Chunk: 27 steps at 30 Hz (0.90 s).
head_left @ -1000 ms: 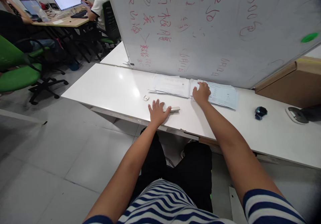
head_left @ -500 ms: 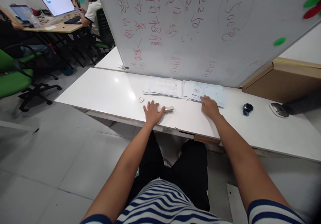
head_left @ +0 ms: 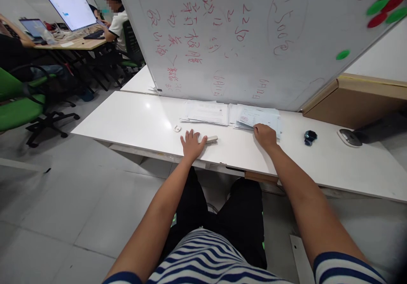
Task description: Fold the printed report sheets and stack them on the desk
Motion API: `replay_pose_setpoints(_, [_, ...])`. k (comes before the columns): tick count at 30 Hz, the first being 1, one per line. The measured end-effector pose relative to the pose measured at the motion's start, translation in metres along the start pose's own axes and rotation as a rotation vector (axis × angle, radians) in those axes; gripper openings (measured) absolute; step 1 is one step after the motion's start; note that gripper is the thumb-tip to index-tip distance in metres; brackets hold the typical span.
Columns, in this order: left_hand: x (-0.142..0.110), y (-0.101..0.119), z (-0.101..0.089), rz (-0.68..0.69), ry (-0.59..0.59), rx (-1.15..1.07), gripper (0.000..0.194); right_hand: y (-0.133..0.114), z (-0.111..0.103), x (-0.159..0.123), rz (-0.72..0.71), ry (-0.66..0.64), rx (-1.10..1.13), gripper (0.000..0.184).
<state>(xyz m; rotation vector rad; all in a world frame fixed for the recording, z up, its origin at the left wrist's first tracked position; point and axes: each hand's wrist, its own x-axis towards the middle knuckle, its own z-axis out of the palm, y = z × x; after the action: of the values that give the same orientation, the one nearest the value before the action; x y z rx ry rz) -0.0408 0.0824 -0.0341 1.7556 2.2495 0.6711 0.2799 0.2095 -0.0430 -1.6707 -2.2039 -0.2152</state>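
Observation:
My left hand (head_left: 191, 143) lies flat and open on the white table (head_left: 133, 118), its fingers spread, touching a small beige bar-shaped object (head_left: 210, 139). A small white round item (head_left: 177, 128) sits just left of it. My right hand (head_left: 264, 135) rests at the near edge of the right stack of papers (head_left: 259, 117), fingers curled on a sheet's corner, which looks lifted. A second stack of papers (head_left: 205, 112) lies to the left, against the foot of the whiteboard (head_left: 241, 34).
A dark blue round object (head_left: 310, 137) and a grey mouse-like item (head_left: 348, 137) lie on the table to the right. A brown box (head_left: 356, 101) stands behind. Green chairs (head_left: 19, 106) and a person at a desk with monitors are at far left.
My right hand has drawn back from the top of the right stack to its near edge and curled on a sheet. The left hand stays put. The view has shifted slightly.

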Motion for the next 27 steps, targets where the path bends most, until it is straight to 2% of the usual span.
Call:
replay_pose_setpoints(5, [0.000,0.000,0.000,-0.001,-0.009,0.010,0.059,0.003,0.001,-0.001,0.066,-0.036,0.185,0.023])
replay_pose_setpoints(9, [0.001,-0.001,0.002,-0.015,-0.004,0.018,0.060,0.007,-0.005,-0.002,0.209,-0.048,0.343,0.020])
replay_pose_setpoints(11, [0.000,0.000,0.002,-0.014,-0.002,0.013,0.061,0.005,-0.014,-0.004,0.282,0.041,0.348,0.022])
replay_pose_setpoints(14, [0.000,0.000,0.000,-0.015,-0.012,-0.006,0.060,-0.008,-0.035,-0.016,0.374,0.263,0.368,0.028])
replay_pose_setpoints(18, [0.000,-0.002,-0.006,-0.012,0.017,-0.075,0.057,-0.040,-0.065,-0.056,0.512,0.484,0.430,0.038])
replay_pose_setpoints(22, [-0.011,-0.002,-0.018,0.061,0.141,-0.158,0.051,-0.072,-0.088,-0.109,0.588,0.511,0.381,0.045])
replay_pose_setpoints(25, [-0.035,0.015,-0.028,0.152,0.243,-0.270,0.049,-0.094,-0.094,-0.148,0.468,0.482,0.394,0.045])
replay_pose_setpoints(26, [-0.044,0.025,-0.031,0.160,0.252,-0.344,0.051,-0.102,-0.093,-0.161,0.381,0.464,0.411,0.044])
replay_pose_setpoints(27, [-0.054,0.036,-0.033,0.176,0.207,-0.439,0.054,-0.111,-0.091,-0.173,0.286,0.442,0.427,0.045])
